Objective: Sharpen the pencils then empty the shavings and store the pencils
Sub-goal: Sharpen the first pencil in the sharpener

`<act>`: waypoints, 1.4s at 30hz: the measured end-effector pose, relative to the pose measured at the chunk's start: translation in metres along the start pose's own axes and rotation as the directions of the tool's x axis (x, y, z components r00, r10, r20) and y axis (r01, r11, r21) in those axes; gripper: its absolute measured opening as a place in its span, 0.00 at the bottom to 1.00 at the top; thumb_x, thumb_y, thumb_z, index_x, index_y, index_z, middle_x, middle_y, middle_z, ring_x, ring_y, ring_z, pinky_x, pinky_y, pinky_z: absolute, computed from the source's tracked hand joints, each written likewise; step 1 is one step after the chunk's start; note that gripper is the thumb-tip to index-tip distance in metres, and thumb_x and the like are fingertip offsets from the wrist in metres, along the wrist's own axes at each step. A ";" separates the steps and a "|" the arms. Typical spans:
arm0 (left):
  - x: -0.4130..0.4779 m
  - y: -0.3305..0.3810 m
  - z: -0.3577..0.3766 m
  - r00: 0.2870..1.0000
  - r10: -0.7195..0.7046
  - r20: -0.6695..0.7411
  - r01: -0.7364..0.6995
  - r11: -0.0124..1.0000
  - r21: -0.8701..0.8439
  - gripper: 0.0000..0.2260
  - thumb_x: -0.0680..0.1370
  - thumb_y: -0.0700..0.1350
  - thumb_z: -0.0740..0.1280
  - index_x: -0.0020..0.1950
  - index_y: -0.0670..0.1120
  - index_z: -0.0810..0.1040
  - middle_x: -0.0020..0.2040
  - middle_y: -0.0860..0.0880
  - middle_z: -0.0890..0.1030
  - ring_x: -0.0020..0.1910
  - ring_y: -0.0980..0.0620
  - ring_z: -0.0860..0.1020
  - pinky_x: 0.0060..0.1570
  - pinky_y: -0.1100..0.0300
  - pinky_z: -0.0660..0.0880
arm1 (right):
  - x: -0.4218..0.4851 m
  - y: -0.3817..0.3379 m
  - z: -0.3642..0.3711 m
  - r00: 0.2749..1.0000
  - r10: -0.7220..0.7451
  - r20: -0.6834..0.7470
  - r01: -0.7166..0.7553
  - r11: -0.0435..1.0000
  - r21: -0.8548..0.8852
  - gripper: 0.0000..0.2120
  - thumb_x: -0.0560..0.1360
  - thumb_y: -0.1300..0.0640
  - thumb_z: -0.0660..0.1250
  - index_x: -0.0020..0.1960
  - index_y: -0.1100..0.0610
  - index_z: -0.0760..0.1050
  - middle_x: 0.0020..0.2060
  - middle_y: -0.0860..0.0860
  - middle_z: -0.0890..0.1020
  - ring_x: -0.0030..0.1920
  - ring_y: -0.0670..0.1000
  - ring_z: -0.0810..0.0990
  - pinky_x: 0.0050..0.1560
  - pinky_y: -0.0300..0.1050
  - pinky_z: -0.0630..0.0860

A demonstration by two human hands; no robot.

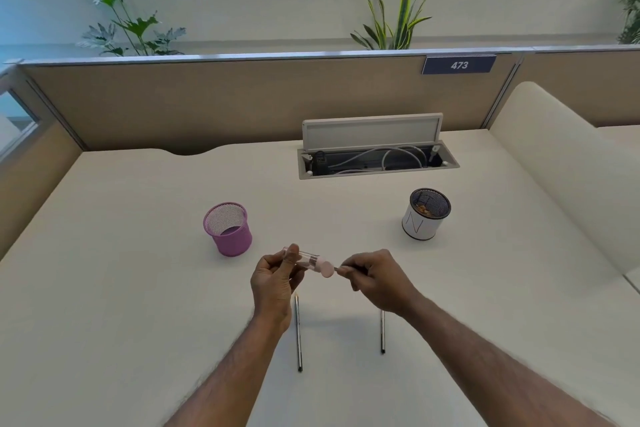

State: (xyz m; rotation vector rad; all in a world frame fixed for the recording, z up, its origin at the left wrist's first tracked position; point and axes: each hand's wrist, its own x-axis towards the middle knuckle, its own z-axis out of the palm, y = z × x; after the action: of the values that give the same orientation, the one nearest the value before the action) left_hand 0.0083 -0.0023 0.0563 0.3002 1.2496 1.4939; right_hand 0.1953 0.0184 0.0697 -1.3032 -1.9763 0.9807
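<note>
My left hand (275, 279) grips a clear tube-shaped sharpener (310, 261) with a pink cap end, held above the desk. My right hand (375, 279) pinches a pencil (341, 270) whose tip meets the pink end of the sharpener; most of that pencil is hidden in my fingers. Two dark pencils lie on the white desk: one (298, 336) under my left wrist, the other (382, 333) partly under my right wrist. A pink mesh cup (228, 230) stands to the left. A white-wrapped black mesh cup (425, 215) holding shavings stands to the right.
An open cable tray (377, 158) with its lid raised and white cables inside is set into the desk behind. A beige partition (207, 100) closes the back. A cream rolled edge (554, 156) rises on the right.
</note>
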 end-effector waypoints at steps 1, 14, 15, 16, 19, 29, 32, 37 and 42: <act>0.000 0.000 -0.001 1.000 -0.003 -0.010 0.003 1.000 0.005 0.08 0.72 0.45 0.74 0.46 0.46 0.77 0.41 0.49 0.82 0.35 0.55 0.80 0.38 0.62 0.77 | 0.001 -0.002 -0.001 1.000 0.010 0.023 -0.010 1.000 0.009 0.07 0.77 0.57 0.69 0.42 0.58 0.83 0.25 0.47 0.78 0.25 0.43 0.69 0.30 0.37 0.67; -0.004 -0.009 -0.001 0.987 -0.030 -0.157 0.041 0.997 0.063 0.10 0.69 0.48 0.78 0.39 0.42 0.82 0.37 0.45 0.83 0.34 0.52 0.79 0.34 0.64 0.78 | -0.006 0.008 0.009 0.957 -0.263 -0.125 0.210 0.921 -0.328 0.04 0.72 0.54 0.73 0.42 0.54 0.82 0.34 0.45 0.78 0.31 0.44 0.71 0.32 0.39 0.68; -0.004 -0.010 0.000 0.986 -0.033 -0.162 0.044 0.997 0.061 0.10 0.69 0.48 0.78 0.38 0.42 0.82 0.37 0.45 0.83 0.34 0.52 0.79 0.35 0.63 0.78 | -0.006 0.007 0.008 0.959 -0.253 -0.125 0.204 0.928 -0.311 0.04 0.72 0.54 0.73 0.42 0.55 0.82 0.33 0.45 0.78 0.31 0.43 0.69 0.33 0.38 0.66; -0.004 -0.010 0.000 0.985 -0.035 -0.166 0.045 0.997 0.058 0.10 0.69 0.47 0.78 0.38 0.42 0.82 0.37 0.45 0.83 0.34 0.52 0.79 0.35 0.63 0.78 | -0.005 0.007 0.008 0.963 -0.242 -0.120 0.199 0.935 -0.294 0.04 0.72 0.55 0.73 0.42 0.56 0.82 0.33 0.45 0.78 0.31 0.42 0.68 0.34 0.38 0.66; -0.004 -0.010 0.000 0.985 -0.039 -0.167 0.049 0.997 0.053 0.10 0.69 0.47 0.77 0.39 0.41 0.82 0.38 0.44 0.84 0.35 0.52 0.80 0.34 0.64 0.78 | -0.004 0.004 0.006 0.973 -0.216 -0.082 0.191 0.952 -0.240 0.04 0.72 0.57 0.73 0.41 0.57 0.82 0.31 0.42 0.76 0.31 0.41 0.69 0.34 0.35 0.65; -0.008 -0.003 -0.001 0.994 -0.054 -0.100 0.061 0.996 0.068 0.09 0.70 0.46 0.77 0.40 0.41 0.82 0.39 0.45 0.84 0.36 0.52 0.81 0.37 0.63 0.78 | 0.000 -0.001 -0.002 0.991 0.040 0.128 -0.043 0.999 0.023 0.09 0.76 0.56 0.70 0.40 0.60 0.82 0.27 0.54 0.81 0.24 0.44 0.67 0.29 0.36 0.65; -0.008 -0.004 -0.003 0.993 -0.058 -0.099 0.066 0.995 0.081 0.10 0.70 0.47 0.77 0.41 0.40 0.82 0.37 0.45 0.83 0.35 0.53 0.80 0.35 0.63 0.79 | -0.001 0.000 -0.002 0.992 0.016 0.123 -0.014 1.000 -0.021 0.09 0.70 0.52 0.76 0.45 0.55 0.81 0.32 0.48 0.80 0.27 0.43 0.70 0.32 0.35 0.68; -0.009 -0.007 0.001 0.988 -0.084 -0.126 0.093 0.994 0.066 0.11 0.69 0.47 0.78 0.41 0.40 0.81 0.37 0.44 0.84 0.36 0.51 0.81 0.35 0.63 0.79 | -0.004 0.006 0.003 0.982 -0.179 -0.057 0.155 0.944 -0.290 0.09 0.69 0.57 0.76 0.39 0.54 0.75 0.33 0.41 0.73 0.31 0.44 0.70 0.33 0.40 0.68; -0.008 -0.007 0.004 0.986 -0.073 -0.152 0.083 0.995 0.056 0.12 0.69 0.48 0.78 0.40 0.40 0.81 0.37 0.44 0.84 0.36 0.51 0.81 0.35 0.62 0.78 | -0.003 0.010 0.005 0.959 -0.261 -0.109 0.213 0.919 -0.332 0.10 0.69 0.56 0.76 0.35 0.55 0.75 0.31 0.43 0.73 0.30 0.48 0.71 0.30 0.44 0.70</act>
State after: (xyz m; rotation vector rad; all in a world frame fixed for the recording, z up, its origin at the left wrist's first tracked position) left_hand 0.0179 -0.0081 0.0552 0.1802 1.4135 1.4332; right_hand 0.1974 0.0166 0.0584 -1.2202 -2.1715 0.4452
